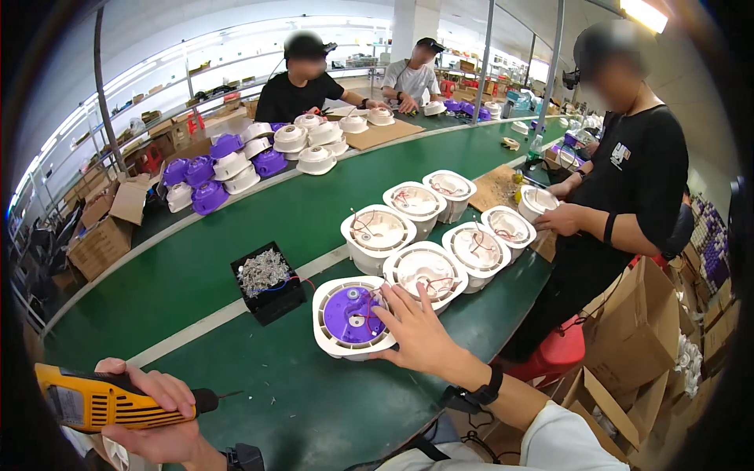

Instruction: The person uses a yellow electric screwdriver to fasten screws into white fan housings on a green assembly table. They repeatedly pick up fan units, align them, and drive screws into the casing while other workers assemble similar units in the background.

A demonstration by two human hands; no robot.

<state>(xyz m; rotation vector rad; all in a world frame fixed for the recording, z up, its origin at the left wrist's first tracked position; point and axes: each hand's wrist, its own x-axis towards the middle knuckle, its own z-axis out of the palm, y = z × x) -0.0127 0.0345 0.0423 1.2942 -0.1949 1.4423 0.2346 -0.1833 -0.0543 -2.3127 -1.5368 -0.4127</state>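
A yellow and black power screwdriver (118, 399) lies in my left hand (161, 404), its thin bit pointing right over the green worktop. My right hand (420, 330) spreads its fingers over the right side of a white plastic housing (323, 334); the thumb rests by the near rim. A round purple insert (338, 320) sits inside this housing, with red wires running across it near my fingertips. Just beyond it stands a black box (271, 306) heaped with small metal screws (264, 271). Where my right fingertips touch is partly hidden.
Several white housings with red wires, such as the nearest one (424, 275), stand beyond my right hand. Across the green conveyor belt (290, 212) are piled purple and white parts (224, 169). A co-worker (636, 169) handles a housing at right; two others sit opposite. Cardboard boxes (636, 330) crowd the right floor.
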